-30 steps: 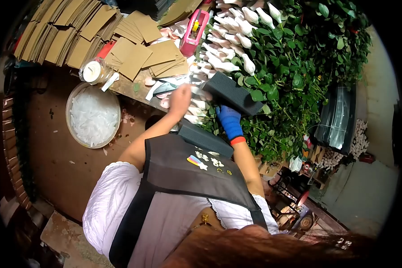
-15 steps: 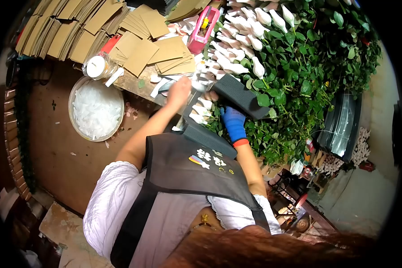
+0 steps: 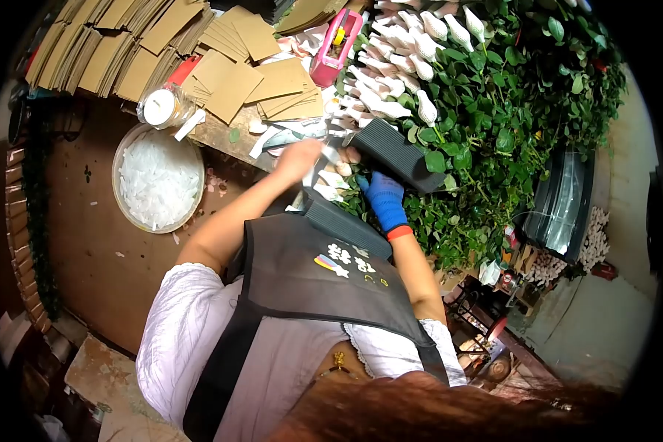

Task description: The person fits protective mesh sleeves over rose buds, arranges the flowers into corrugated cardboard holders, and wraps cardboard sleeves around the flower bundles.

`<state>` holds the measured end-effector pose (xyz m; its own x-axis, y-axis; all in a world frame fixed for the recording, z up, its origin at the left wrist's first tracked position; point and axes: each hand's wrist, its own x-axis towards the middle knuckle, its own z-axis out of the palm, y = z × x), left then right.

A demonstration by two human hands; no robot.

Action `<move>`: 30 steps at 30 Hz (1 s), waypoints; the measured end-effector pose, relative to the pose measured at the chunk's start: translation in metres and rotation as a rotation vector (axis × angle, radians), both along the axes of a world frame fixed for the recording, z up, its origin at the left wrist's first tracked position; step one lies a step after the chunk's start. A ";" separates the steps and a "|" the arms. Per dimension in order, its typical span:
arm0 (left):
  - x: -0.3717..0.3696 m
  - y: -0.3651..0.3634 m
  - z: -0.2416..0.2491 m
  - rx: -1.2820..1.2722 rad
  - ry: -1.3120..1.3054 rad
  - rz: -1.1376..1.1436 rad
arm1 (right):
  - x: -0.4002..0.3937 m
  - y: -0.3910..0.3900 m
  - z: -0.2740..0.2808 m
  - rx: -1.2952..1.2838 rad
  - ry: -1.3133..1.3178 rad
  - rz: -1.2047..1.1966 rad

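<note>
My bare left hand (image 3: 300,160) is closed, its fingertips pinching a small white piece (image 3: 331,153) beside the pale buds. My right hand (image 3: 384,194), in a blue knit glove with an orange cuff, is closed around leafy flower stems. Its fingertips are partly hidden in the leaves. White-wrapped flower buds (image 3: 331,184) lie between my hands, in the gap between a far black ribbed block (image 3: 398,155) and a near black ribbed block (image 3: 346,230). A silvery blade-like piece (image 3: 286,137) lies just beyond my left hand.
Netted white buds (image 3: 401,66) with leafy stems (image 3: 493,140) are heaped at the far right. Cardboard pieces (image 3: 232,88), a pink tape dispenser (image 3: 337,48) and a clear jar (image 3: 162,108) line the bench. A round basin (image 3: 118,184) of white strips stands at left.
My left hand has shifted slightly right and down, towards the buds, and a white piece now shows at its fingertips. My gloved right hand has barely moved.
</note>
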<state>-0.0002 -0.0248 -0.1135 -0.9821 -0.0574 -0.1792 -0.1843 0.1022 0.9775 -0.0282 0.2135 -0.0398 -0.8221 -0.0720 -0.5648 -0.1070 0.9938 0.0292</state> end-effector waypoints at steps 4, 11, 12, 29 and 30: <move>-0.004 -0.047 0.032 -0.299 -0.046 -0.197 | 0.004 0.015 0.009 -0.185 0.005 0.095; 0.008 -0.005 0.037 -0.483 -0.056 -0.586 | 0.009 -0.014 0.015 0.094 -0.038 0.129; 0.010 -0.006 0.036 -0.444 -0.053 -0.572 | 0.012 -0.015 0.015 0.088 0.018 0.146; 0.016 -0.036 0.057 -0.418 -0.186 -0.558 | 0.014 -0.011 0.021 0.009 -0.063 0.184; 0.012 -0.029 0.060 -0.496 -0.213 -0.693 | 0.016 -0.018 0.022 0.072 -0.059 0.173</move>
<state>0.0117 -0.0535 -0.0539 -0.7737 0.4195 -0.4748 -0.0967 0.6624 0.7429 -0.0122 0.1957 -0.0178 -0.7663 -0.1668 -0.6204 -0.2794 0.9561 0.0880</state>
